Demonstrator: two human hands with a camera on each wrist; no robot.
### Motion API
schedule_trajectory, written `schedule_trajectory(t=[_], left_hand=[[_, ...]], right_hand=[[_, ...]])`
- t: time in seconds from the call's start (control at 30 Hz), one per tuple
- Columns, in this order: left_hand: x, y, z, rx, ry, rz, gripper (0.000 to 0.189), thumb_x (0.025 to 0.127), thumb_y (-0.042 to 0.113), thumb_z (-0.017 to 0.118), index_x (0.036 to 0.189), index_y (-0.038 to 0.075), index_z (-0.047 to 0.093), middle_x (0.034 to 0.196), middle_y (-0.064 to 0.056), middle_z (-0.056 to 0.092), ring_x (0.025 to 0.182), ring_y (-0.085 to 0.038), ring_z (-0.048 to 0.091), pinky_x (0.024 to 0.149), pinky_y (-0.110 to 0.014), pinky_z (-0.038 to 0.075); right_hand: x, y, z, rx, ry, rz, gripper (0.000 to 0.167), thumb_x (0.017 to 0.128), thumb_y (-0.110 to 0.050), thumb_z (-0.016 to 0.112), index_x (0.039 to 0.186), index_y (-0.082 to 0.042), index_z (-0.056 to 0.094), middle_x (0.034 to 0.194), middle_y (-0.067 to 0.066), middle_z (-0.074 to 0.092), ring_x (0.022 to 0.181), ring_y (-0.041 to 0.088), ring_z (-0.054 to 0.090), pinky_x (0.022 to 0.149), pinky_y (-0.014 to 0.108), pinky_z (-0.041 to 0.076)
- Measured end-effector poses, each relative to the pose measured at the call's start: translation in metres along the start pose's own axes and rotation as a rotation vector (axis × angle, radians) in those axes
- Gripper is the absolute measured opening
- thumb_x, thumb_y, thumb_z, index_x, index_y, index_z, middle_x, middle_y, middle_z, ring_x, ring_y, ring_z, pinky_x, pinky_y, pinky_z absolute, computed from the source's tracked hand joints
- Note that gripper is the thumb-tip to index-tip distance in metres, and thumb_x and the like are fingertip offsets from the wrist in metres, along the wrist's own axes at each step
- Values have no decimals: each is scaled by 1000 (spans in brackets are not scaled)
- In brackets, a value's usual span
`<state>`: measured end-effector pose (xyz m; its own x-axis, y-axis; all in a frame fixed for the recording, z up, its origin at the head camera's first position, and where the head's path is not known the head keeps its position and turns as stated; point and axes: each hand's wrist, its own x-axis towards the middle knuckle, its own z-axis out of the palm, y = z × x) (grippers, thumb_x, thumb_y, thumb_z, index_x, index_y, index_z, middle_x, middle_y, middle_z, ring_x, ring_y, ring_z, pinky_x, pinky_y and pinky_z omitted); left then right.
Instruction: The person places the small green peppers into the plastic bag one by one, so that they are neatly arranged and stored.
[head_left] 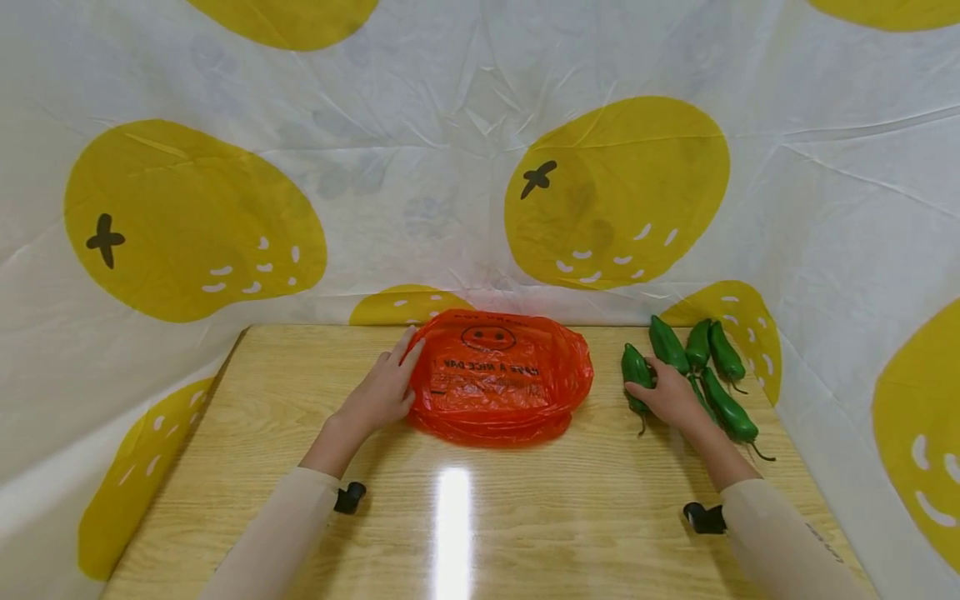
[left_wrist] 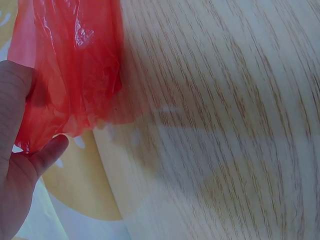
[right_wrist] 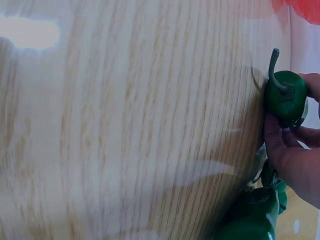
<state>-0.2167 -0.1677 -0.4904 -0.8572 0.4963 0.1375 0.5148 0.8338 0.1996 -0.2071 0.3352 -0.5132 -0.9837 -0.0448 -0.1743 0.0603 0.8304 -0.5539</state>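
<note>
A red plastic bag (head_left: 491, 375) with black print and a pig face lies at the back middle of the table. My left hand (head_left: 382, 383) holds its left edge; in the left wrist view the thin red film (left_wrist: 75, 75) passes between thumb and fingers. My right hand (head_left: 671, 392) pinches a green pepper (head_left: 634, 371) between thumb and fingers, low over the tabletop. In the right wrist view the stem of this green pepper (right_wrist: 287, 97) points toward the camera. Several more green peppers (head_left: 731, 412) lie just right of that hand, some partly hidden behind it.
The light wooden table (head_left: 555, 517) meets a white cloth (head_left: 420, 192) with yellow fruit prints at the back and sides. A bright light reflection (head_left: 453, 525) shows on the wood near the front. Small black devices (head_left: 705, 518) sit at both wrists.
</note>
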Motion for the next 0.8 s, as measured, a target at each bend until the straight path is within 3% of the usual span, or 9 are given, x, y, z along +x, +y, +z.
schedule_trajectory(t=[0.8], left_hand=[[-2, 0, 0, -23, -18, -26, 86, 90, 9, 69, 163, 2, 24, 173, -18, 9, 119, -44, 56, 104, -51, 52]], right_hand=[[0, 0, 2, -3, 10, -1, 80, 101, -38, 63, 153, 14, 31, 145, 41, 46, 128, 56, 52, 99, 64, 49]])
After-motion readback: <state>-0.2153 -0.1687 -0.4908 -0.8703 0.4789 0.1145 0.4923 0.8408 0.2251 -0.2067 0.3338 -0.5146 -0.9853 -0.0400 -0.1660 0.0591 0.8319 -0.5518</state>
